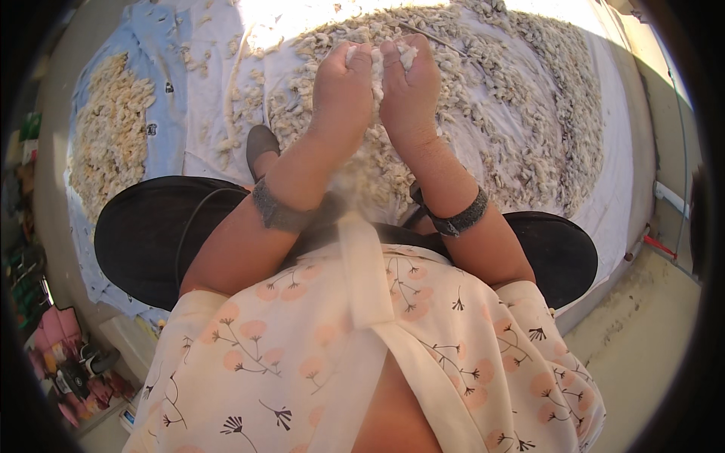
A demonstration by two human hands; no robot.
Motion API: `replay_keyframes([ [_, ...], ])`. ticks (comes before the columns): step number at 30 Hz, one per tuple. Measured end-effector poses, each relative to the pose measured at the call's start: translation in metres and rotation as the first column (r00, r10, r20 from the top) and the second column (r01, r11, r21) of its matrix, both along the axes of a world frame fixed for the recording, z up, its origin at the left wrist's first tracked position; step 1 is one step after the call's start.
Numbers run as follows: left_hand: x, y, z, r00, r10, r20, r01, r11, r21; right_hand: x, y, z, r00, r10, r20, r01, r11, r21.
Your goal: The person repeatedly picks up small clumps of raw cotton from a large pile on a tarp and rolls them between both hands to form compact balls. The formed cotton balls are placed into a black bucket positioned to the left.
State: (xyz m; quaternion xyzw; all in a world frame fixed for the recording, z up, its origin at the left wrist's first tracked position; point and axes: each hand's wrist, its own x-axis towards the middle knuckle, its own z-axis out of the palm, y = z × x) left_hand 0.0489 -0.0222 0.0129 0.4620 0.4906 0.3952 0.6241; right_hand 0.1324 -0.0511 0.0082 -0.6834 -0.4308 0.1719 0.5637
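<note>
My left hand (344,85) is closed on a white fibre tuft, a bit of which shows by the thumb. Close beside it, my right hand (412,85) grips another part of white fibre (408,55), with the thumb pressed against the curled fingers. Whether one tuft spans both hands is unclear. Below them, loose off-white and grey fibre clumps (510,85), like raw wool or cotton, cover much of a white cloth (614,141). A thin stick (433,38) lies among the clumps just beyond my right hand.
A yellowish pile of fibre (110,124) lies on a blue cloth (167,56) at the left. My knees in black cloth are spread on both sides, and a dark shoe (262,148) rests on the sheet. Pink and green items stand at the left edge; a red-ended cord (660,246) is at the right.
</note>
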Motion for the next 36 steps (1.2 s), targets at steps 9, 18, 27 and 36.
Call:
replay_keyframes([
  [9,-0.01,0.007,-0.002,0.968,0.069,0.242,-0.017,0.977,-0.212,-0.019,-0.007,0.008,0.975,0.065,0.211,-0.089,0.99,0.11],
  [18,-0.002,0.007,0.008,0.79,0.034,0.612,0.227,0.911,-0.344,0.0,0.0,-0.004,0.999,0.01,0.044,-0.02,0.971,0.236],
  [27,0.008,-0.004,0.007,0.905,0.009,0.425,0.07,0.983,-0.171,-0.005,0.004,-0.02,0.995,-0.077,0.059,0.056,0.952,0.302],
  [36,-0.01,0.018,-0.001,0.912,0.178,0.37,-0.116,0.976,-0.184,-0.025,-0.01,0.009,0.988,0.013,0.154,-0.031,0.993,0.111],
])
